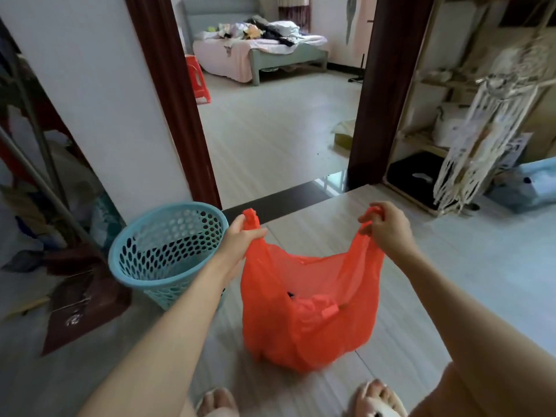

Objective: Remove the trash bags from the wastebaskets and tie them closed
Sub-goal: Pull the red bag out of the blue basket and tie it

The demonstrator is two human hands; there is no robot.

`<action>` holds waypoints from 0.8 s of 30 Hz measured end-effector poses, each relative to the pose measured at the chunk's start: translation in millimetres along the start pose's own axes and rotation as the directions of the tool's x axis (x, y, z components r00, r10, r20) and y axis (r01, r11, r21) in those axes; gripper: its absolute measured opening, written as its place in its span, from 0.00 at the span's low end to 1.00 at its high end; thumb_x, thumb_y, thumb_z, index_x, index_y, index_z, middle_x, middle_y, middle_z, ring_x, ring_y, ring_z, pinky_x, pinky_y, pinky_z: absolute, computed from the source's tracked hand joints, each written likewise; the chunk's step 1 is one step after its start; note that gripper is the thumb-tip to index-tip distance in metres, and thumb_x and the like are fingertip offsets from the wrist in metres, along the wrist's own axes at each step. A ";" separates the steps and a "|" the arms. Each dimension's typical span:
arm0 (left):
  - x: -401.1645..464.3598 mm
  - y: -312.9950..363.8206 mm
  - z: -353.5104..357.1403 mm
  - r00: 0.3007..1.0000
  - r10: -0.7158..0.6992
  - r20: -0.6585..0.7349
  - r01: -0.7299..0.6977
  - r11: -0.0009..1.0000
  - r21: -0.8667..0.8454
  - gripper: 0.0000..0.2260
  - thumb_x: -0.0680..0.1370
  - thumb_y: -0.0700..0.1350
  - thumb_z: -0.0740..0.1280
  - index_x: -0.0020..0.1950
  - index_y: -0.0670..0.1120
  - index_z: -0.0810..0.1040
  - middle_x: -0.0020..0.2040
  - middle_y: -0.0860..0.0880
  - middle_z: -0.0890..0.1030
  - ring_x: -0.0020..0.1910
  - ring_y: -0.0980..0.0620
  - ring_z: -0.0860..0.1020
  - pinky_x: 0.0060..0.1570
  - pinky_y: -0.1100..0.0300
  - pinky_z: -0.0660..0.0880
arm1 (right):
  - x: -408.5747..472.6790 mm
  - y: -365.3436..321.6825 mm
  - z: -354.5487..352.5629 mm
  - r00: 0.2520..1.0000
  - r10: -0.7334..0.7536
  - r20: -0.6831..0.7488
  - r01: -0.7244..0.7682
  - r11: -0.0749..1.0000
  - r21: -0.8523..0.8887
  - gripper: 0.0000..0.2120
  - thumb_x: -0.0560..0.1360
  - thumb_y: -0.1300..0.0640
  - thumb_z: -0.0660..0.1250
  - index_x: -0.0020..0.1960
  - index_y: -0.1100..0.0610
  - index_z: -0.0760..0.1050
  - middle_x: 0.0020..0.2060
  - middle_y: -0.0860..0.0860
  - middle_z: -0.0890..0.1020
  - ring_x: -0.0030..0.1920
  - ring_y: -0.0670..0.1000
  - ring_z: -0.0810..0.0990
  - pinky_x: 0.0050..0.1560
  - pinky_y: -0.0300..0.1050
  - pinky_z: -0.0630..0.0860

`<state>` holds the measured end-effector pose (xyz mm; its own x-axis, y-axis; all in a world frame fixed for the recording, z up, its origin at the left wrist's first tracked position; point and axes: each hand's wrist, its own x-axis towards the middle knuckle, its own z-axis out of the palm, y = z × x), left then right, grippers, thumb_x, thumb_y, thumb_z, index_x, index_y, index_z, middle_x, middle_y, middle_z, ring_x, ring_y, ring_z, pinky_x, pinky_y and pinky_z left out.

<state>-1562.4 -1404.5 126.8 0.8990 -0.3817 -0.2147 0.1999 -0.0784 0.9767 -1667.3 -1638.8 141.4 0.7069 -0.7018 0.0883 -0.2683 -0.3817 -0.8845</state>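
Observation:
An orange-red plastic trash bag (304, 320) hangs in front of me above the tiled floor, its mouth pulled wide open. My left hand (240, 239) grips the bag's left handle. My right hand (386, 228) pinches the right handle, held apart from the left. Some trash lies in the bottom of the bag. To the left stands a light blue perforated wastebasket (168, 251) with no bag in it, close to my left forearm.
A white wall and dark red door frame (174, 100) stand behind the basket. The doorway leads to a bedroom with a bed (258, 52) and red stool (197, 79). A shelf (433, 136) and white rack stand at right, clutter at left. My slippered feet (376, 398) are below.

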 end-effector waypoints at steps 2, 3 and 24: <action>13.3 -6.7 -3.1 1.000 0.017 -0.018 -0.017 1.000 -0.014 0.21 0.72 0.34 0.68 0.62 0.50 0.71 0.49 0.50 0.75 0.50 0.49 0.77 0.46 0.57 0.74 | 10.8 14.5 -6.8 0.986 -0.047 -0.162 0.035 0.997 -0.074 0.12 0.77 0.64 0.55 0.53 0.64 0.76 0.38 0.57 0.80 0.40 0.61 0.80 0.43 0.48 0.77; 17.5 -9.8 -5.6 1.000 0.015 -0.016 -0.015 1.000 0.009 0.24 0.72 0.34 0.68 0.63 0.50 0.68 0.53 0.48 0.75 0.54 0.47 0.76 0.49 0.54 0.75 | 13.2 19.4 -11.3 0.979 -0.057 -0.198 0.043 0.996 -0.075 0.12 0.77 0.62 0.57 0.54 0.62 0.77 0.40 0.59 0.81 0.44 0.61 0.80 0.48 0.49 0.76; 35.7 -53.2 2.1 0.913 -0.236 0.333 -0.104 0.654 0.749 0.43 0.69 0.41 0.75 0.75 0.45 0.50 0.70 0.52 0.61 0.72 0.51 0.61 0.67 0.62 0.61 | 16.2 110.8 -1.5 0.704 0.157 0.693 0.387 0.734 -0.559 0.67 0.53 0.31 0.73 0.75 0.56 0.38 0.76 0.55 0.40 0.76 0.55 0.41 0.75 0.58 0.50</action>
<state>-1541.8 -1415.9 67.2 0.6439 -0.6364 -0.4248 -0.2542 -0.7015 0.6658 -1686.6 -1693.4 45.5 0.9088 -0.1367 -0.3942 -0.2891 -0.8875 -0.3588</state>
